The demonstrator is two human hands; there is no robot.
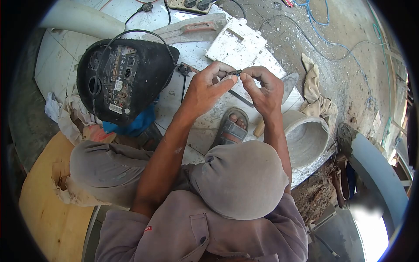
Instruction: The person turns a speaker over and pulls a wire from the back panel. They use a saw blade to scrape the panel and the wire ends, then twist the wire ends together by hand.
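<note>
My left hand (208, 85) and my right hand (265, 89) meet above the dusty white floor. Fingers and thumbs of both pinch a small dark piece (237, 73), too small and covered to name. Just beyond it lies a white plastic panel (235, 46) speckled with dirt. Left of my hands, a black speaker (150, 56) with sockets and knobs on its panel stands beside a black plug (184, 69) on a cord. A grey metal blade (290, 85), perhaps a trowel's, shows right of my right hand.
A long trowel (198, 27) and a power strip (191, 5) lie at the back. A cement-coated round container (305, 135) stands at right, near a crumpled cloth (312, 83). Blue cable (316, 24) crosses the floor. Another person's arm (338, 185) shows at far right.
</note>
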